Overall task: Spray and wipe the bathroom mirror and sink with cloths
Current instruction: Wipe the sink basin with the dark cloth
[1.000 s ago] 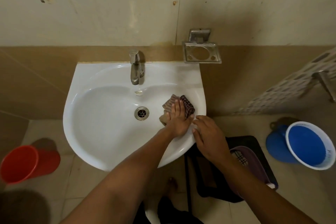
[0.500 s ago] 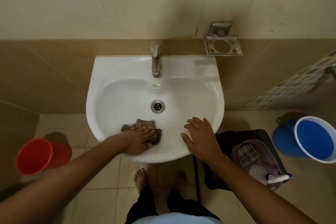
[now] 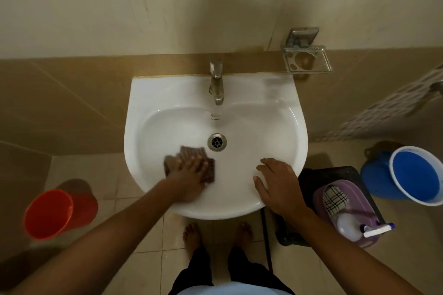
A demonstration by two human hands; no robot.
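A white wall-hung sink fills the middle of the head view, with a metal tap at the back and a drain in the bowl. My left hand presses flat on a brown checked cloth in the front left of the bowl, just left of the drain. My right hand rests with spread fingers on the sink's front right rim and holds nothing. The mirror is out of sight.
A purple basket holding a checked cloth and a spray bottle sits on a dark stool at the right. A blue bucket stands farther right, a red bucket at the left. A metal soap holder hangs on the wall.
My left hand has swept the cloth from the bowl's right side across the front to the left, then back a little toward the drain. My right hand stayed on the front right rim.
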